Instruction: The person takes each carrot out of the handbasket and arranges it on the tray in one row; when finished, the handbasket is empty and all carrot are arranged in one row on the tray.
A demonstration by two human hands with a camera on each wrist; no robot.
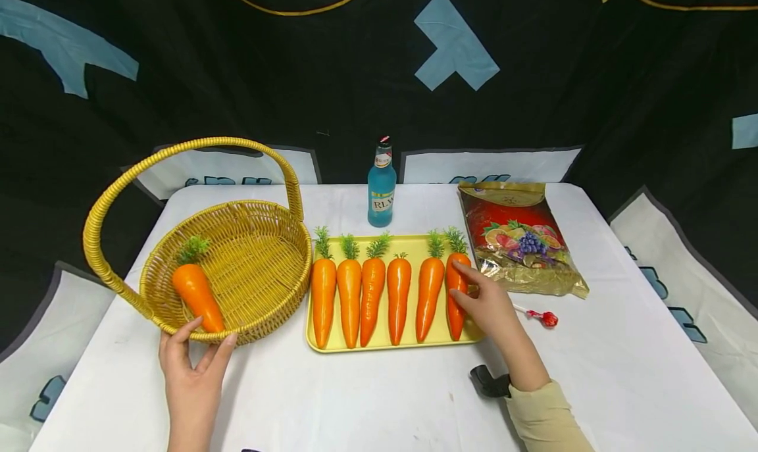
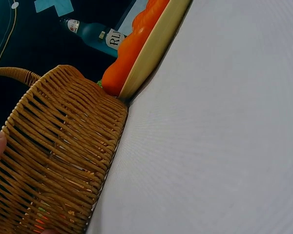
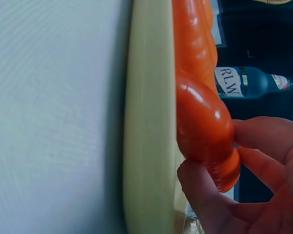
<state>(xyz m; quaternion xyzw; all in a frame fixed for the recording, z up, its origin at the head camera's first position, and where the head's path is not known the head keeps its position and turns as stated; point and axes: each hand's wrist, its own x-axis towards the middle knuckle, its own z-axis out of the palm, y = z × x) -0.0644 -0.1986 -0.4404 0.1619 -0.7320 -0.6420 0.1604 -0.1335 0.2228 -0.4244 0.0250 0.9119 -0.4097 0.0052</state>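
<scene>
A yellow wicker basket (image 1: 257, 261) with a tall handle stands on the left of the table, one orange carrot (image 1: 197, 291) with green leaves lying inside. My left hand (image 1: 191, 376) grips its near rim, fingers over the edge. On a pale yellow tray (image 1: 414, 247), several carrots lie side by side, leaves toward the back. At the tray's right end my right hand (image 1: 488, 305) pinches the last carrot (image 1: 454, 322) between thumb and fingers. In the right wrist view that carrot (image 3: 205, 117) lies low over the tray's edge, fingertips on its side.
Behind the tray a blue bottle (image 1: 381, 192) stands upright. To the tray's right lie a gold and red fruit-print bag (image 1: 518, 241) and a red lollipop (image 1: 548, 319). White cloth (image 1: 355, 406) covers the table, and a dark curtain (image 1: 296, 77) hangs behind it.
</scene>
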